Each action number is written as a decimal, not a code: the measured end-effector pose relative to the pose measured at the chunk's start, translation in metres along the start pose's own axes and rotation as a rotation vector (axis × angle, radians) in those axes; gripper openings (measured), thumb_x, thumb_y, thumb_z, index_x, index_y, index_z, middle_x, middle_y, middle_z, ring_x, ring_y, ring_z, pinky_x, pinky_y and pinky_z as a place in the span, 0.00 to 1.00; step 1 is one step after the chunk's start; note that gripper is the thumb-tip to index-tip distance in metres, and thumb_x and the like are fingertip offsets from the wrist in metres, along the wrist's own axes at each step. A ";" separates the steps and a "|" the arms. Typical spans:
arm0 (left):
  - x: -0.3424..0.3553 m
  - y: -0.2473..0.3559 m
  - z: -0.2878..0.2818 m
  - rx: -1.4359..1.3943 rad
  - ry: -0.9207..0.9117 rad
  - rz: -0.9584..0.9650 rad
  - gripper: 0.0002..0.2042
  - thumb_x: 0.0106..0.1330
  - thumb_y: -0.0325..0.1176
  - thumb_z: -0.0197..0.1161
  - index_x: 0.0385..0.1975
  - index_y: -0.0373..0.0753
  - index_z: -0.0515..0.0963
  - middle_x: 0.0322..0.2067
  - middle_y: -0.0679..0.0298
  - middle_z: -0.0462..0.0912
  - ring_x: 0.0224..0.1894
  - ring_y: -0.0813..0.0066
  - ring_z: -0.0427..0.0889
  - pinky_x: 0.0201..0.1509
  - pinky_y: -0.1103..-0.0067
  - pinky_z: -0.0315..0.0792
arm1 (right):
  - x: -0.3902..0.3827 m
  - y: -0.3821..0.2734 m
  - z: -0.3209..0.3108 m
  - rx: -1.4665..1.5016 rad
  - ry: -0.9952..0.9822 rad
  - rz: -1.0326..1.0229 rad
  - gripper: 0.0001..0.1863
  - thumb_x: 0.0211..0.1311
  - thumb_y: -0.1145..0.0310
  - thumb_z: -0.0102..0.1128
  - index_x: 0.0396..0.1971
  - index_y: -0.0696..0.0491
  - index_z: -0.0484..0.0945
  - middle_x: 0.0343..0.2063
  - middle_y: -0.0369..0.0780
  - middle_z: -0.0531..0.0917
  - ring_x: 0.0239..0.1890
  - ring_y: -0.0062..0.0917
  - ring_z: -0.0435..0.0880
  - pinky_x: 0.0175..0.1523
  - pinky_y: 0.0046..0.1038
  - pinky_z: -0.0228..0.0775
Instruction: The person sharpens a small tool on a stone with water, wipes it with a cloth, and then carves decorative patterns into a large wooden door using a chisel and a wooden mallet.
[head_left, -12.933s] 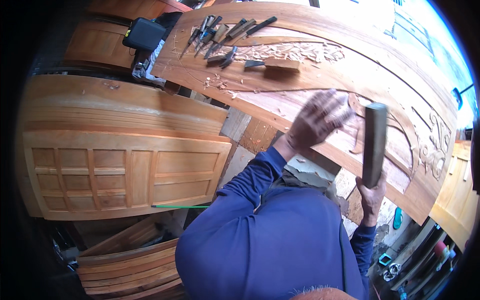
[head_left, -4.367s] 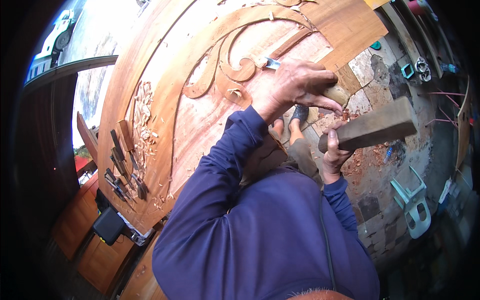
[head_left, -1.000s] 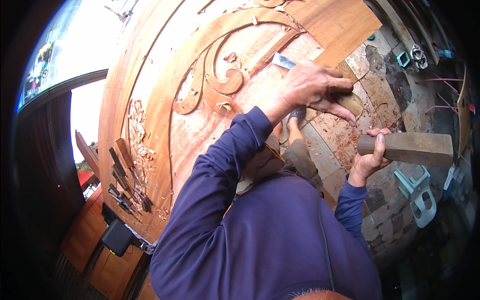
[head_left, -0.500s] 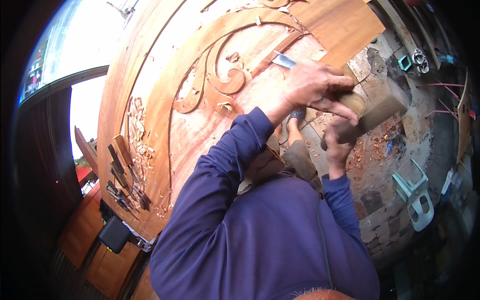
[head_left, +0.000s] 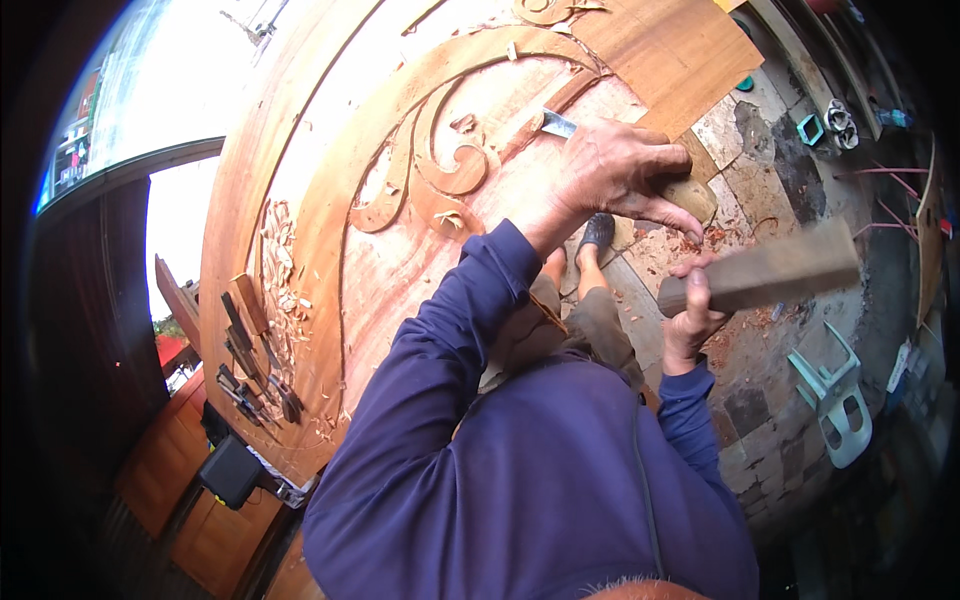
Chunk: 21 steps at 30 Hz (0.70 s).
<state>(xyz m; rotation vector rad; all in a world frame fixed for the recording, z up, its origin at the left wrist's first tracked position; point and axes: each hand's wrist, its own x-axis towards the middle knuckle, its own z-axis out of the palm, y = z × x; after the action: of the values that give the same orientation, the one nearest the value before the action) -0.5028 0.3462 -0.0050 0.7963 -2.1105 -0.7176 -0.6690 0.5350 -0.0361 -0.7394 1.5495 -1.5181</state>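
My left hand (head_left: pixel 628 172) is closed round a wood chisel (head_left: pixel 558 124), whose metal blade rests against the carved relief near a straight raised strip. The chisel's rounded wooden handle end sticks out past my fingers on the right. In my right hand (head_left: pixel 692 318) is a blocky wooden mallet (head_left: pixel 785 270), held by its narrower end and slightly blurred. A gap separates the mallet from the chisel handle. Under the blade lies a large wooden panel (head_left: pixel 400 290) with carved scrolls (head_left: pixel 455 172) and curved bands; a few loose shavings sit on it.
At the panel's left edge lie several carving tools (head_left: pixel 245 345) beside a heap of shavings (head_left: pixel 280 255). A black case (head_left: pixel 232 470) hangs near the lower left corner. Over on the right are a pale green plastic stool (head_left: pixel 838 405) and chips on the tiled floor (head_left: pixel 745 410). My foot (head_left: pixel 597 232) shows below.
The mallet has swung away from the chisel handle, down and to the right, with my right hand. My left hand and the chisel have hardly moved.
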 end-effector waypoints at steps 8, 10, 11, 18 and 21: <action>-0.008 0.016 -0.017 0.318 0.280 0.264 0.31 0.49 0.78 0.71 0.35 0.56 0.80 0.20 0.74 0.67 0.19 0.79 0.70 0.22 0.76 0.66 | -0.004 0.002 -0.002 -0.132 -0.131 0.010 0.14 0.62 0.73 0.70 0.46 0.57 0.77 0.39 0.36 0.80 0.42 0.22 0.80 0.53 0.29 0.73; -0.011 0.015 -0.002 0.190 0.073 0.249 0.31 0.52 0.77 0.69 0.35 0.54 0.79 0.21 0.71 0.69 0.20 0.74 0.74 0.23 0.73 0.69 | -0.008 0.003 -0.013 -0.127 -0.036 -0.010 0.16 0.61 0.69 0.70 0.46 0.59 0.77 0.38 0.37 0.80 0.39 0.24 0.81 0.51 0.30 0.74; -0.014 0.013 0.002 0.167 -0.077 0.228 0.30 0.50 0.73 0.74 0.32 0.51 0.82 0.22 0.70 0.73 0.22 0.71 0.79 0.21 0.72 0.69 | -0.008 0.000 -0.020 -0.128 -0.030 0.028 0.18 0.62 0.69 0.69 0.47 0.59 0.76 0.37 0.38 0.80 0.38 0.25 0.81 0.50 0.31 0.74; -0.005 0.013 0.009 -0.020 -0.171 -0.009 0.31 0.53 0.74 0.72 0.30 0.47 0.80 0.23 0.66 0.77 0.27 0.61 0.85 0.25 0.67 0.71 | 0.005 -0.014 -0.048 -0.158 0.061 0.000 0.20 0.62 0.69 0.67 0.50 0.61 0.74 0.37 0.41 0.81 0.36 0.26 0.83 0.45 0.31 0.79; -0.007 0.014 0.007 -0.037 -0.130 -0.026 0.31 0.52 0.73 0.73 0.28 0.48 0.80 0.22 0.66 0.77 0.26 0.63 0.84 0.24 0.68 0.70 | 0.014 -0.020 -0.051 -0.095 0.064 -0.020 0.20 0.62 0.71 0.66 0.51 0.62 0.74 0.37 0.41 0.81 0.36 0.26 0.83 0.46 0.31 0.80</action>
<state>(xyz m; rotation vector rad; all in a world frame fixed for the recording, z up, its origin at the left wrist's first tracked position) -0.5093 0.3618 -0.0022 0.7765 -2.1991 -0.8404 -0.7230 0.5464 -0.0216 -0.7684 1.6764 -1.5043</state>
